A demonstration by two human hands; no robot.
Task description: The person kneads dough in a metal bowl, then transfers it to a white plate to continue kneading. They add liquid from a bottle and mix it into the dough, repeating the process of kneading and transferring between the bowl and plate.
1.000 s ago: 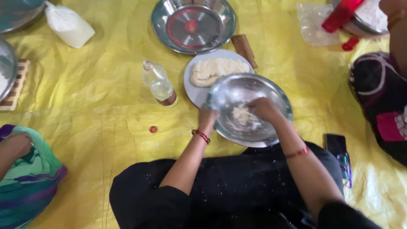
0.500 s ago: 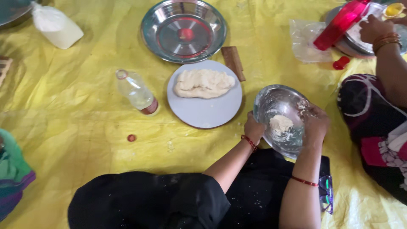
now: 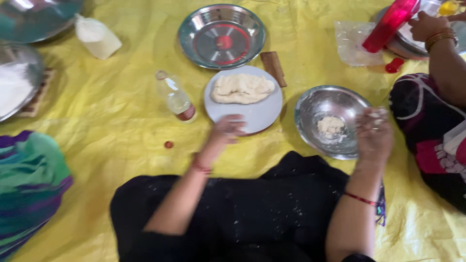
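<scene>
Dough handling: white plate [image 3: 257,116] as reference

Left hand [image 3: 225,132], fingers loose, rests on its near rim; right hand [image 3: 374,133], open and floury, hovers beside it over the steel bowl [image 3: 310,104].

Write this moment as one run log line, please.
left hand: open, on white plate edge | right hand: open, at steel bowl rim | dough: on plate

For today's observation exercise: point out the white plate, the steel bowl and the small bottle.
white plate [image 3: 259,116], head view, bare front part.
steel bowl [image 3: 315,104], head view, inner wall.
small bottle [image 3: 175,99], head view, clear body.
</scene>
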